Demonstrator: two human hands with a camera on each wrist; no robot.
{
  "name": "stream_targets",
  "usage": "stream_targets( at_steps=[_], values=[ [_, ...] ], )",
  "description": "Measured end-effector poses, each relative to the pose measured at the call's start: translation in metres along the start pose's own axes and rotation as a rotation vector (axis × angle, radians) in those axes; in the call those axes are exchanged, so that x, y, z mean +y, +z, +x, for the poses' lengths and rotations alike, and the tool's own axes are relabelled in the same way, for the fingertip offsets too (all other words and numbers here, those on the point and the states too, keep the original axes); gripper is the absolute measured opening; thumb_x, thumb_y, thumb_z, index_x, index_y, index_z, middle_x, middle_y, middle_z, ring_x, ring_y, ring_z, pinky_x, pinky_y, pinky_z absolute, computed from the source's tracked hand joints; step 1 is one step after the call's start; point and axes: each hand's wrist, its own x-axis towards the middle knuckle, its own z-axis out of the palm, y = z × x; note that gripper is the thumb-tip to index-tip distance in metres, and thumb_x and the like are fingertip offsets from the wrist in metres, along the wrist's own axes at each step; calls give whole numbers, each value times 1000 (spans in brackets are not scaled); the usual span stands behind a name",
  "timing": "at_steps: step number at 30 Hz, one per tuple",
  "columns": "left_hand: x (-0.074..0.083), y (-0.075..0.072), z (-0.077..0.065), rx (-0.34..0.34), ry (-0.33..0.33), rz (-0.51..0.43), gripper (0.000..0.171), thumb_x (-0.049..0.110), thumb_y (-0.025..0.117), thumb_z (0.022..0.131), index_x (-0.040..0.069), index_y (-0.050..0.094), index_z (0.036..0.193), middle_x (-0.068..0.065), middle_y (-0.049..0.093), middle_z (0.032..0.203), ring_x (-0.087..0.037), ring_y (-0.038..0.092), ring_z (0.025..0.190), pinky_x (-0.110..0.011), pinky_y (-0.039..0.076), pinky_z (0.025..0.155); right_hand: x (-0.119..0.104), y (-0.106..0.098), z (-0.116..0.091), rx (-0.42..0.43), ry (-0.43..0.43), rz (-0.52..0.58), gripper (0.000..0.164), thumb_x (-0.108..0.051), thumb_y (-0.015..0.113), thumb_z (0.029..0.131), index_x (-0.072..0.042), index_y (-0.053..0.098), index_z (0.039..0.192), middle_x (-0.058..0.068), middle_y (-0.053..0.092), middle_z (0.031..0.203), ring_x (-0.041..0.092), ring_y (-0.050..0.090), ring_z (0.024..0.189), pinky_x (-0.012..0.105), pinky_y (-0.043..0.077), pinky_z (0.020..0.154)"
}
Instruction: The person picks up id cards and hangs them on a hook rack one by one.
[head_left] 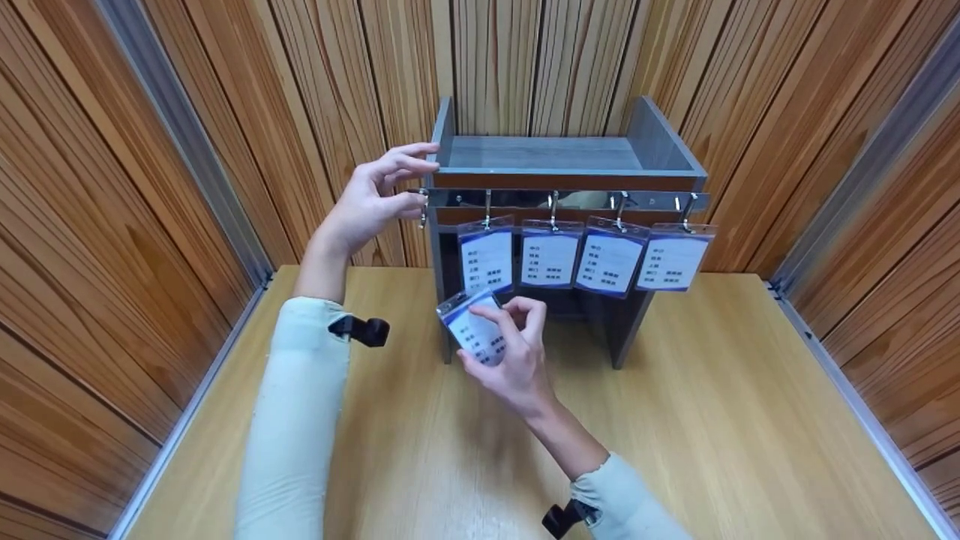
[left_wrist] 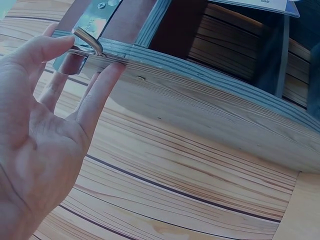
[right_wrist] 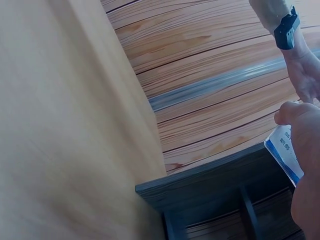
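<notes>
My right hand pinches a clear plastic badge holder, tilted, in front of the shelf unit's left side. White card and blue-purple trim show inside it; in the right wrist view the same badge is partly hidden by the fingers. My left hand is at the left end of the metal hook rail. In the left wrist view its thumb lies on the bare end hook, and its other fingers reach behind the rail end and along the unit's side. Several similar badges hang on the other hooks.
The rail is fixed across the front of a grey wooden shelf unit, which has an open top tray. It stands on a light wood table. Wood-plank walls surround the table at the back and sides.
</notes>
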Motion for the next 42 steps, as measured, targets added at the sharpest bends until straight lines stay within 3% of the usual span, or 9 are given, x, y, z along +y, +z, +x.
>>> stream_targets(
  at_steps=[7,16,22,35,42],
  values=[
    [0,-1,0,5,8,1,41,0,65,106,10,72,146,4,49,177,-26,51,159,-51,64,113,-8,10,14,46,-40,23,62,-11,100,77,-15,75,134,20,45,133,29,54,123,38,55,103],
    [2,-1,0,-5,0,16,41,2,64,107,11,71,146,3,47,178,-28,49,161,-57,60,119,-20,17,30,40,-6,57,59,-14,98,85,-16,73,139,20,43,140,32,52,132,45,58,111],
    [3,-1,-1,-13,-1,-1,40,1,64,107,11,72,144,1,46,179,-30,47,163,-62,57,122,-25,22,37,74,-47,67,59,-12,98,84,-15,74,138,19,42,138,32,52,127,39,54,105],
    [4,-3,-1,-29,-23,-24,41,-1,66,106,8,71,145,2,47,179,-30,49,162,-63,58,120,-43,32,55,115,-113,49,59,-15,97,86,-13,74,141,21,42,139,33,50,129,42,55,106],
    [5,-3,-2,-26,-22,-6,41,1,66,107,9,71,146,2,47,179,-30,48,162,-66,56,121,-50,38,64,116,-95,61,59,-17,96,88,-13,73,142,21,41,141,33,50,131,41,56,107]
  ],
)
